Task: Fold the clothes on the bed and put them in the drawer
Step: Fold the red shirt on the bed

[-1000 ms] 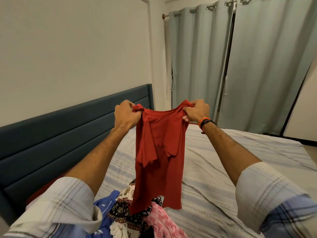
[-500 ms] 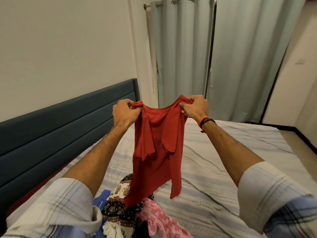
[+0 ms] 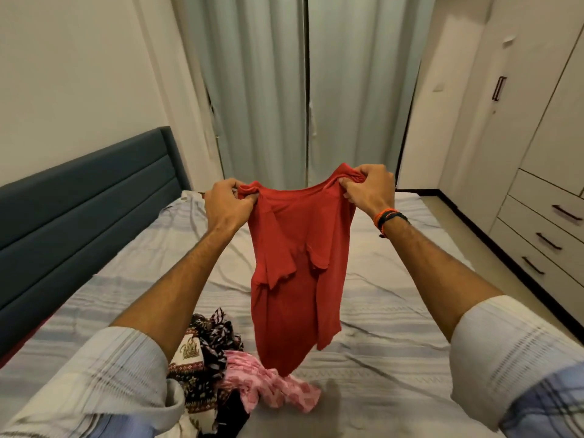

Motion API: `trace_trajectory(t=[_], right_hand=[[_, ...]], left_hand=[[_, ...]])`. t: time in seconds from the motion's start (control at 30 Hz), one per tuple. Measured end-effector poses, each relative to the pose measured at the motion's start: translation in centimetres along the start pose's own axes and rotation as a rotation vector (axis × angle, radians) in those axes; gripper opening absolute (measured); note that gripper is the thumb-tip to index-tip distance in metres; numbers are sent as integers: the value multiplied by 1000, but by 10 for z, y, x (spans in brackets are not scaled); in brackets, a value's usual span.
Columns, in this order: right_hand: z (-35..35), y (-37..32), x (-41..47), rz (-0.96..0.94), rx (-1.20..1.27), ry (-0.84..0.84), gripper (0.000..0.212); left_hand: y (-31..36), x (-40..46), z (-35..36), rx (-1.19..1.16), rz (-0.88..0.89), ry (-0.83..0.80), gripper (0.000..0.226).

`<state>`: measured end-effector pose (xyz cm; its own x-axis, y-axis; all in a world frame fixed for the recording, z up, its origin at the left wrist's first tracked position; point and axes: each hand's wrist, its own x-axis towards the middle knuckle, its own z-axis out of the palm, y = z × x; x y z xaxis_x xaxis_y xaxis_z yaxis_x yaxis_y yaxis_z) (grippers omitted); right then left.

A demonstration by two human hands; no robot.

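Two hands: left hand (image 3: 228,204) and right hand (image 3: 369,188) each clench a bunched shoulder of the red top (image 3: 297,267), fingers curled into the cloth.
Red top: soft knit, held up in the air above the bed (image 3: 379,311); hangs limp and narrow, short sleeves folded across its front, hem tapering to a point.
Clothes pile (image 3: 227,368): crumpled heap on the bed below; dark patterned print, pink floral fabric.
Bed: striped grey sheet, creased; padded dark blue headboard (image 3: 79,210).
Drawers (image 3: 546,235): flat pale fronts, dark bar handles, right of the bed.
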<state>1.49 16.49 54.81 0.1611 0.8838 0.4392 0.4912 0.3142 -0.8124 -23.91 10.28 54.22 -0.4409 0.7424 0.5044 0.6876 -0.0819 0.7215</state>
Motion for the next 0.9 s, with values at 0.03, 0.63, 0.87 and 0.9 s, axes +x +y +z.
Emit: trace_trajectory(t=[0.03,0.63,0.87,0.9], right_hand=[[-8,3,-2,-1,-7,15,14],[-202,45,-59,-145,-85,18,17],[-224,56,-66,-136,-54,53,16],[-221,61,-66,-127,-63,47,15]], left_hand=[[4,-4,3,-4,4,-8,20],[134,-145,32,-75,84,70,21],[151,-167,37,-62,89,49,22],[148,-168,41,-55,82,41,22]])
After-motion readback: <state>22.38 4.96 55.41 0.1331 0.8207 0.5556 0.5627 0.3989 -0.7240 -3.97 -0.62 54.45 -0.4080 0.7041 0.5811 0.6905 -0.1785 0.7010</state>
